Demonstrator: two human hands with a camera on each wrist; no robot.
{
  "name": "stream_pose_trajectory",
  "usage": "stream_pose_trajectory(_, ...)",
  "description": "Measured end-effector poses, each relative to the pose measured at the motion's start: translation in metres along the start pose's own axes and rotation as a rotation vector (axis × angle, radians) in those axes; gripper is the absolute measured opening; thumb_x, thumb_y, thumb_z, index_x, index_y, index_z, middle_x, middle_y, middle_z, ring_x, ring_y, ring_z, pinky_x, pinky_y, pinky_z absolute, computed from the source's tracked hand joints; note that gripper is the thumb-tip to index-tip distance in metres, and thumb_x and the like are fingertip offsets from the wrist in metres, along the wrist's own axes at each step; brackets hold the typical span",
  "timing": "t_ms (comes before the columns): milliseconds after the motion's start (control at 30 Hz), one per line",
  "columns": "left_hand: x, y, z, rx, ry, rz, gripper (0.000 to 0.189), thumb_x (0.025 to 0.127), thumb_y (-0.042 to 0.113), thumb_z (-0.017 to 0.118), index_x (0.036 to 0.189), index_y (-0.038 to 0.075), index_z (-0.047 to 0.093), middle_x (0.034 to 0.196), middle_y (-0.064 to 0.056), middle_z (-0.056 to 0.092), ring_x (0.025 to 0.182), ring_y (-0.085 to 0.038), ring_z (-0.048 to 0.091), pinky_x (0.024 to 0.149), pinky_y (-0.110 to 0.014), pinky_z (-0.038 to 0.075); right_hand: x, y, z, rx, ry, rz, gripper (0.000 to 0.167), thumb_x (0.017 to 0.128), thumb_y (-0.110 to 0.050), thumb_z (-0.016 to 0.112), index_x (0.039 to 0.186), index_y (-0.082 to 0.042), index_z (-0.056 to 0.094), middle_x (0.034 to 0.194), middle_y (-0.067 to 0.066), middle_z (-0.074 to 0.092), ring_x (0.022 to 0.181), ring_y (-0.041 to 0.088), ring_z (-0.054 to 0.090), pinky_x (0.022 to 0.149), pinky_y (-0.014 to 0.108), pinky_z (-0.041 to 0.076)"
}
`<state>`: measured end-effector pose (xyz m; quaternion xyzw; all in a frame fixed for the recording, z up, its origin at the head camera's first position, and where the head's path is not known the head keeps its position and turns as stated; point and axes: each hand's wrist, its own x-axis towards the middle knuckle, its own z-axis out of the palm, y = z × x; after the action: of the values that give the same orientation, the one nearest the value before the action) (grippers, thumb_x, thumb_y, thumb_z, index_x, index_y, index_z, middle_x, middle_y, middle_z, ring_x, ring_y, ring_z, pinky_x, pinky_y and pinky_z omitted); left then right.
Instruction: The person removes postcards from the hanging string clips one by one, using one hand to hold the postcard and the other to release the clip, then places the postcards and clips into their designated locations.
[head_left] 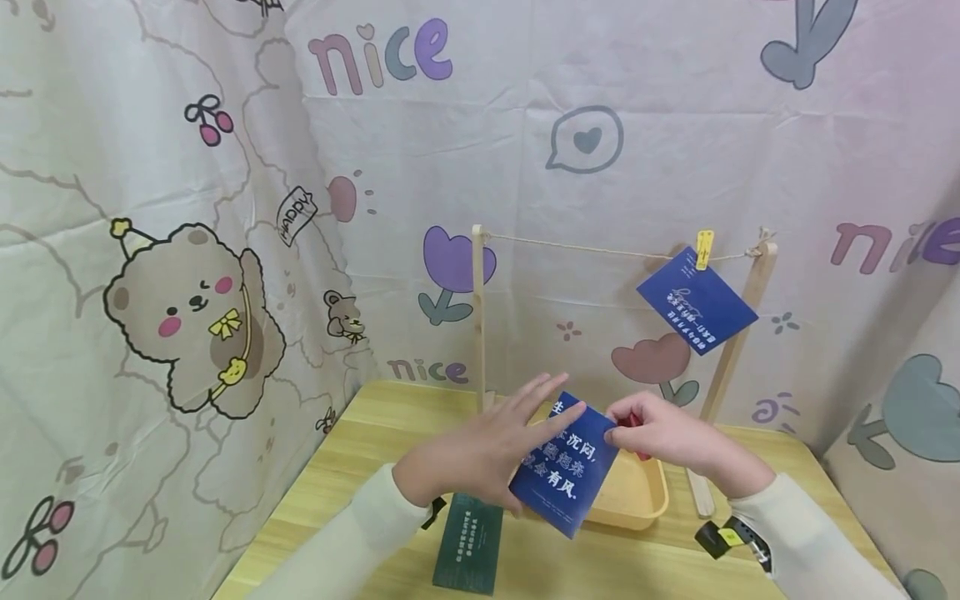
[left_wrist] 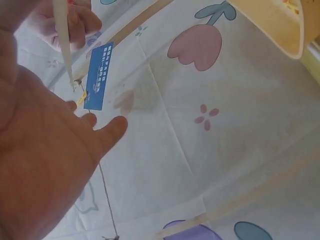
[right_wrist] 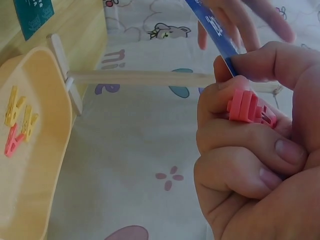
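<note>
My right hand pinches the corner of a dark blue card with white writing between thumb and index finger. Tucked in the curled fingers of that same hand is a red clothespin, clearest in the right wrist view. My left hand is at the card's left side with its fingers straight and spread; the index finger overlaps the card's upper part in the head view. Above, another blue card hangs tilted from a string by a yellow clothespin.
Wooden posts at left and right hold up the string. A yellow tray behind the held card contains yellow and red clothespins. On the wooden table, a green card lies near the left wrist. Printed cloth hangs behind.
</note>
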<state>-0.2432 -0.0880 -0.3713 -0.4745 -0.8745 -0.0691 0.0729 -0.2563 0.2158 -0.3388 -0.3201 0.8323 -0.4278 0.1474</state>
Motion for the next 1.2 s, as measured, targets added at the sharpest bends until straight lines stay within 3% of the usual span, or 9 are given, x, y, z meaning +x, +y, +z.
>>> stream_pose_trajectory(167, -0.004, 0.002, 0.005, -0.058, -0.026, 0.025, 0.159, 0.064, 0.055, 0.104, 0.173, 0.042, -0.01, 0.183, 0.008, -0.018, 0.171, -0.027, -0.007, 0.122, -0.061, 0.045, 0.003, -0.001, 0.004, -0.019, -0.027, 0.009, 0.012, 0.101, -0.008, 0.065, 0.094, -0.005, 0.075, 0.067, -0.005, 0.05, 0.055, 0.005, 0.046, 0.05, 0.02, 0.038)
stream_pose_trajectory(333, -0.009, 0.004, 0.013, -0.067, -0.038, 0.005, 0.152, 0.068, 0.057, 0.101, 0.172, 0.046, -0.009, 0.184, 0.004, -0.009, 0.171, -0.028, 0.0, 0.123, -0.061, 0.045, 0.008, 0.003, 0.011, -0.004, -0.068, 0.006, 0.015, 0.102, -0.009, 0.065, 0.088, -0.005, 0.069, 0.066, -0.005, 0.048, 0.054, 0.006, 0.046, 0.05, 0.021, 0.037)
stream_pose_trajectory(467, -0.011, 0.001, 0.018, -0.029, 0.007, 0.029, 0.15, 0.069, 0.06, 0.1, 0.173, 0.043, -0.006, 0.184, 0.0, -0.005, 0.169, -0.029, 0.008, 0.126, -0.057, 0.043, 0.011, 0.004, 0.012, 0.014, -0.059, 0.016, 0.016, 0.102, -0.009, 0.065, 0.088, -0.004, 0.069, 0.066, -0.004, 0.049, 0.053, 0.007, 0.046, 0.049, 0.021, 0.035)
stream_pose_trajectory(600, -0.011, -0.006, 0.021, -0.033, 0.047, 0.03, 0.147, 0.069, 0.06, 0.099, 0.174, 0.043, -0.003, 0.183, 0.0, 0.0, 0.166, -0.027, 0.017, 0.124, -0.052, 0.047, 0.013, 0.006, 0.012, 0.025, -0.012, 0.045, 0.013, 0.105, -0.011, 0.064, 0.101, -0.004, 0.073, 0.07, 0.0, 0.054, 0.055, 0.007, 0.046, 0.049, 0.02, 0.034)
stream_pose_trajectory(767, -0.02, -0.02, 0.027, -0.09, 0.024, -0.065, 0.149, 0.066, 0.061, 0.1, 0.172, 0.049, -0.004, 0.181, 0.001, 0.008, 0.161, -0.028, 0.026, 0.122, -0.056, 0.048, 0.014, 0.011, 0.012, 0.143, 0.108, 0.159, 0.03, 0.11, -0.011, 0.05, 0.134, 0.004, 0.058, 0.083, 0.006, 0.059, 0.058, 0.009, 0.045, 0.049, 0.02, 0.033)
stream_pose_trajectory(867, -0.029, -0.029, 0.034, -0.12, -0.012, -0.124, 0.15, 0.064, 0.062, 0.101, 0.172, 0.049, -0.003, 0.18, -0.001, 0.013, 0.159, -0.03, 0.031, 0.12, -0.056, 0.049, 0.014, 0.019, 0.011, 0.228, 0.19, 0.225, 0.044, 0.104, -0.004, 0.041, 0.146, 0.007, 0.042, 0.091, 0.007, 0.061, 0.06, 0.01, 0.045, 0.05, 0.021, 0.032)
stream_pose_trajectory(967, -0.039, -0.037, 0.042, -0.156, -0.047, -0.172, 0.151, 0.064, 0.062, 0.101, 0.173, 0.048, -0.003, 0.179, -0.003, 0.018, 0.159, -0.033, 0.034, 0.118, -0.056, 0.051, 0.013, 0.029, 0.011, 0.252, 0.243, 0.247, 0.051, 0.101, -0.001, 0.037, 0.151, 0.007, 0.031, 0.096, 0.009, 0.061, 0.063, 0.012, 0.048, 0.053, 0.022, 0.036)
stream_pose_trajectory(1200, -0.058, -0.049, 0.065, -0.238, -0.099, -0.278, 0.152, 0.064, 0.058, 0.103, 0.172, 0.049, -0.003, 0.18, -0.009, 0.018, 0.162, -0.039, 0.03, 0.116, -0.063, 0.051, 0.014, 0.046, 0.009, 0.173, 0.311, 0.232, 0.047, 0.111, -0.005, 0.043, 0.151, 0.009, 0.024, 0.1, 0.018, 0.066, 0.069, 0.014, 0.054, 0.054, 0.022, 0.041)
